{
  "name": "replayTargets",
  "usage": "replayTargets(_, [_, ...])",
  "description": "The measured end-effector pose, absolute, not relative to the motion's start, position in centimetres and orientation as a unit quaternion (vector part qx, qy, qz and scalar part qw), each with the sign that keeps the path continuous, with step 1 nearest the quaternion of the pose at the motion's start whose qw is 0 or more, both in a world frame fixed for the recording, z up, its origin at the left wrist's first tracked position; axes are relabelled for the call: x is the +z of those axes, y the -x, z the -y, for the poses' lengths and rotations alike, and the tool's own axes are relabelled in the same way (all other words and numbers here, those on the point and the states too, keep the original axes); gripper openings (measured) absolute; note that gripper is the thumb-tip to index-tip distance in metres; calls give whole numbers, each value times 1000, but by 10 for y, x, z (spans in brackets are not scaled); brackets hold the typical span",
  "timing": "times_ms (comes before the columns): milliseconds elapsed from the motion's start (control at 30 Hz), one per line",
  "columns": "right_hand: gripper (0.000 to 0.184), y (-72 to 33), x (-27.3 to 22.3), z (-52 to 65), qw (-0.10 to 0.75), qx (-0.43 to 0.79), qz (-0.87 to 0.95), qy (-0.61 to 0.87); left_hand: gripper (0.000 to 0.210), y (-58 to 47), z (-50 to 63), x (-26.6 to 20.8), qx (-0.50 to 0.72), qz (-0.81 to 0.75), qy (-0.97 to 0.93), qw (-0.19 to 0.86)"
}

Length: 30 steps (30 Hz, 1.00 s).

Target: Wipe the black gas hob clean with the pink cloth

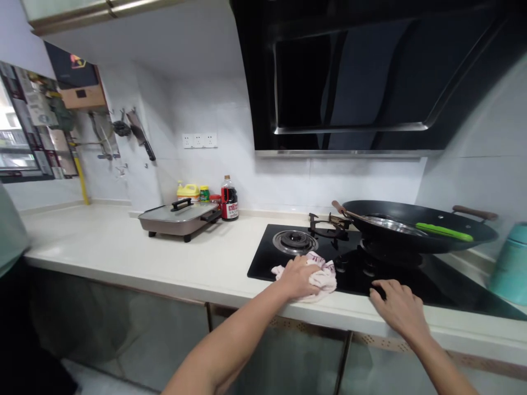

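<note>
My left hand point(300, 278) is closed on a pale pinkish cloth point(323, 280), pressing it against the front edge of the black glass gas stove point(263, 260). Just behind the cloth lies the uncovered left burner point(295, 241). Its pan support point(329, 224) has been lifted off and sits at the back of the stove. My right hand point(398, 304) rests at the front edge of the stove, fingers bent and apart, with nothing in it. A large black wok point(448, 241) stands over the right burner, holding a metal ladle or strainer and a bright green-handled tool point(444, 231).
An electric pan with a glass lid point(177, 219) stands left on the white counter point(102, 247), near a dark sauce bottle point(229, 200). A black range hood point(349, 82) hangs overhead. At right is a teal container point(510, 266). Part of another person point(10, 236) shows at far left.
</note>
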State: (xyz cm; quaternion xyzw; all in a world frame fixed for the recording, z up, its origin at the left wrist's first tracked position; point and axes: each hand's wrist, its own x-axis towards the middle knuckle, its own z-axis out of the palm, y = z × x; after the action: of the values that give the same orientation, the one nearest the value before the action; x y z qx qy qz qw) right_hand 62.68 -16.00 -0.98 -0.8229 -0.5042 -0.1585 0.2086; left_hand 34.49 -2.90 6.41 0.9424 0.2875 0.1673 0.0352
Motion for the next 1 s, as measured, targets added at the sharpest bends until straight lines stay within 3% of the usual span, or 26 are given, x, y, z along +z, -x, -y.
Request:
replayTargets(500, [45, -617, -2, 164, 244, -152, 509, 811, 50, -193, -3, 62, 225, -514, -826, -46])
replayTargets(667, [44, -613, 1, 163, 249, -149, 506, 812, 48, -224, 5, 57, 232, -468, -851, -67])
replayTargets(1000, [45, -619, -9, 160, 245, -147, 507, 813, 59, -394, 69, 43, 231, -298, -925, 40])
